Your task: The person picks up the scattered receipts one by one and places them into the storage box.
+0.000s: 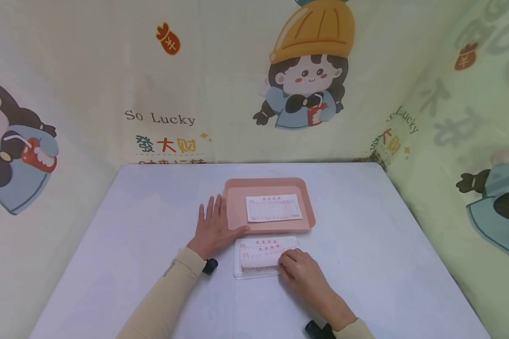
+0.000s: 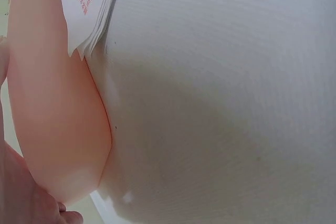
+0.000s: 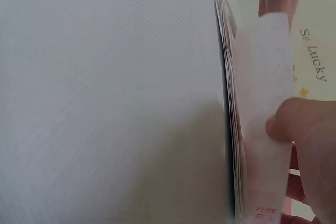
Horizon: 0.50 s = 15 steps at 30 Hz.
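Observation:
In the head view my left hand (image 1: 212, 228) lies along the left side of a pink tray (image 1: 235, 207). Its fingers are straight, and the thumb reaches over the front left corner of the rim. A white slip printed in red (image 1: 275, 213) lies inside the tray. Just in front of the tray is a stack of similar printed slips (image 1: 237, 266). My right hand (image 1: 304, 278) pinches the right part of the top slip (image 1: 256, 260), whose near edge is raised off the stack. The right wrist view shows the thumb (image 3: 294, 119) pressed on this slip (image 3: 262, 66), with fingers behind it.
A white-covered table (image 1: 365, 226) spreads around the tray and stack. Behind it hangs a cloth with cartoon figures (image 1: 237, 84), which continues along both sides. Dark wrist devices (image 1: 210, 267) show at both wrists.

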Tool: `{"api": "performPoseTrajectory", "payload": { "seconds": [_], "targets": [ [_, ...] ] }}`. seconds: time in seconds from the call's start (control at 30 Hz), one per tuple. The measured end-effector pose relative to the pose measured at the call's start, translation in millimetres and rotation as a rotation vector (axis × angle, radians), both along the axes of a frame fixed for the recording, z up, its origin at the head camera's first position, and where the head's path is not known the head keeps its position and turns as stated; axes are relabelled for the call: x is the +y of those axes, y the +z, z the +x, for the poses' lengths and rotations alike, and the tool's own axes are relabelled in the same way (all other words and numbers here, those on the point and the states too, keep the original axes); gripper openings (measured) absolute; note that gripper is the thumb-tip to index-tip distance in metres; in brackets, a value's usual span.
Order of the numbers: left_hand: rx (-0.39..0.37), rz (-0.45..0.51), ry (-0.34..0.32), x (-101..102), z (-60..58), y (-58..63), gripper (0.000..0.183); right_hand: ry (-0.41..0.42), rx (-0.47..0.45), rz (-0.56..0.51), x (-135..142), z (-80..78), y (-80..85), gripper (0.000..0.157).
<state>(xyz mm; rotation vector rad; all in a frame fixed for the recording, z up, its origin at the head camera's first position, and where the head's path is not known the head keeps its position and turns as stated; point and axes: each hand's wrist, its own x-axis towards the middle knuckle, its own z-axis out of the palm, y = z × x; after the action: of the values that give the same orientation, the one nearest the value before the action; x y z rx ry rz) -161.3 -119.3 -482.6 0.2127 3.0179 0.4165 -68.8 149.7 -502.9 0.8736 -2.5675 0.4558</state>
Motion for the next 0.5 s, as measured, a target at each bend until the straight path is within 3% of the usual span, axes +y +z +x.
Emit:
{"api": "performPoseTrajectory", "payload": {
  "seconds": [0.3,0.5],
  "targets": [
    [0.010,-0.003,0.002,0.2,-0.1,-0.3,0.122,-0.021,-0.059,0.021,-0.2,1.1,3.2,0.031],
    [0.010,-0.006,0.003,1.0,-0.2,-0.3,0.122,-0.008,-0.020,-0.030,2.2,0.3,1.5,0.033]
  ]
}}
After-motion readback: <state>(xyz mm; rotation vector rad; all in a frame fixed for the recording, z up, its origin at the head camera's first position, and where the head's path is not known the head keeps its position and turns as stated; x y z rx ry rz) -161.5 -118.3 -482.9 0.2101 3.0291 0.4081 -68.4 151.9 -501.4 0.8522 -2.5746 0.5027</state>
